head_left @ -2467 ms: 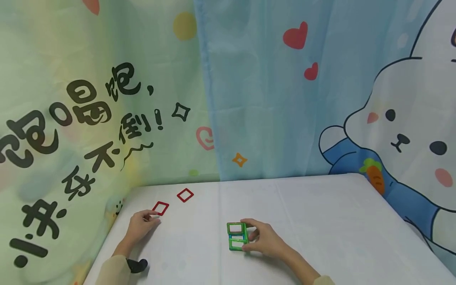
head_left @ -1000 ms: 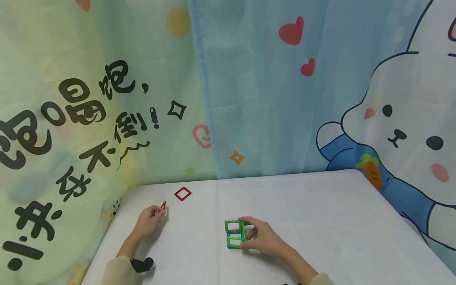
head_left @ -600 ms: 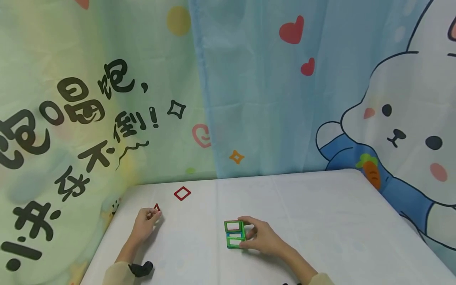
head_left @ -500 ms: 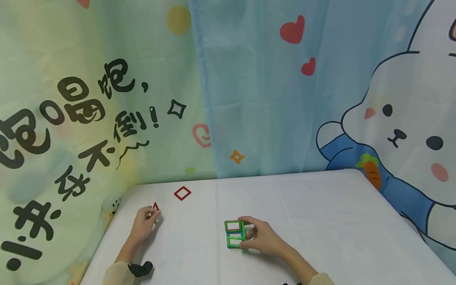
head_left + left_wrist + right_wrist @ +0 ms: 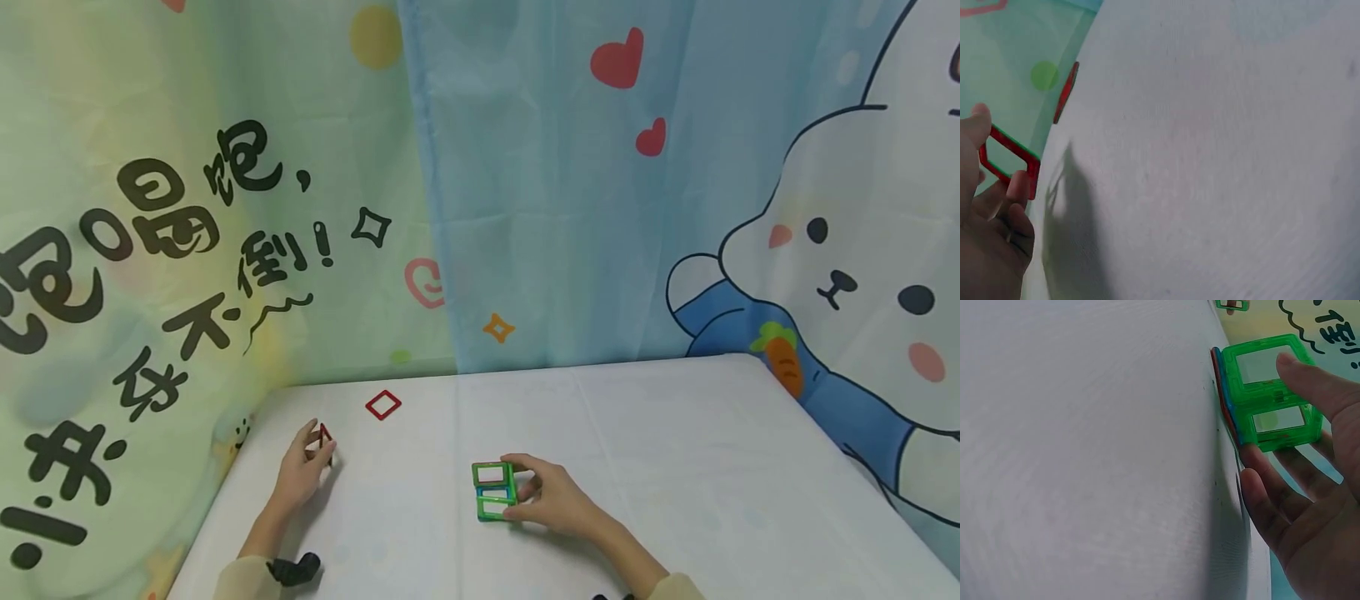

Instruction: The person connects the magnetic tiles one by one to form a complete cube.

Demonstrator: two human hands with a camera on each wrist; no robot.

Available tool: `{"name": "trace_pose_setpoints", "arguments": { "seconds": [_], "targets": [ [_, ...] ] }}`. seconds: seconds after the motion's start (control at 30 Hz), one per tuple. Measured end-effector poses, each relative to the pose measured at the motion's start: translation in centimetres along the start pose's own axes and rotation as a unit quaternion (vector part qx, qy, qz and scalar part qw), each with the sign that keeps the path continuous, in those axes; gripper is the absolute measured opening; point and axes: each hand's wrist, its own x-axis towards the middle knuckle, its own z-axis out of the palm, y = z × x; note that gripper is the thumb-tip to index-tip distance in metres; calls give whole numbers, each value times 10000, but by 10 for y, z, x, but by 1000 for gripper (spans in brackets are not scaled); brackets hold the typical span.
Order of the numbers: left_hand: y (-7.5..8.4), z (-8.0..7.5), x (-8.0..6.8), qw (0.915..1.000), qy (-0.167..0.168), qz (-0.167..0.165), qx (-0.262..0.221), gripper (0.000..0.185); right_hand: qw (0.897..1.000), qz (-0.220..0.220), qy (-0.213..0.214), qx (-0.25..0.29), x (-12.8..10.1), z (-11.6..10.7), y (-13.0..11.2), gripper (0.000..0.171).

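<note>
Red square frame tile (image 5: 324, 435): light, rigid, thin; left hand (image 5: 303, 473) pinches its edges near the desk's (image 5: 675, 467) left edge; right hand (image 5: 551, 500) grips the green tile stack (image 5: 493, 492)

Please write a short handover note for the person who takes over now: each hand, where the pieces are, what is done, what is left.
Left hand: pinches a red square frame, lifted off the table.
Right hand: holds the green block of tiles steady on the table.
Second red frame: lies flat near the far edge, untouched.
Done: green tiles are joined into a small block; a blue and a red edge show within it.
Left, probably: bring the held red frame to the block, then fetch the other.
</note>
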Motion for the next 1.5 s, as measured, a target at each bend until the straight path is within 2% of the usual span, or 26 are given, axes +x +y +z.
{"name": "trace_pose_setpoints", "arguments": {
  "seconds": [0.1,0.23,0.47,0.6,0.7,0.77,1.07,1.2,1.37,1.5],
  "targets": [
    [4,2,-1,9998,-66,83,174,56,10000,19,-2,-75,0,-1,0,74],
    [12,9,-7,9995,-88,248,164,55,9998,33,42,-175,1,0,0,74],
    [21,23,-20,9967,256,750,147,49,9996,87,71,-251,1,3,-1,74],
    [27,32,-28,9933,345,1105,-65,45,9996,95,122,-246,3,2,-2,75],
    [30,40,-34,9900,239,1380,-149,45,9995,133,181,-235,2,2,-3,75],
    [31,45,-37,9895,130,1429,-170,45,9995,139,175,-223,2,1,-3,75],
    [37,62,-51,9903,-541,1216,-406,46,9998,95,117,-104,1,7,-1,77],
    [41,72,-56,9886,-694,1227,-535,46,9999,132,80,-40,0,9,1,78],
    [62,79,-62,9843,-789,1441,-654,43,9998,167,67,-86,2,7,1,78],
    [81,81,-65,9822,-934,1460,-727,41,9999,74,41,-98,4,4,-1,77]
  ]
}}
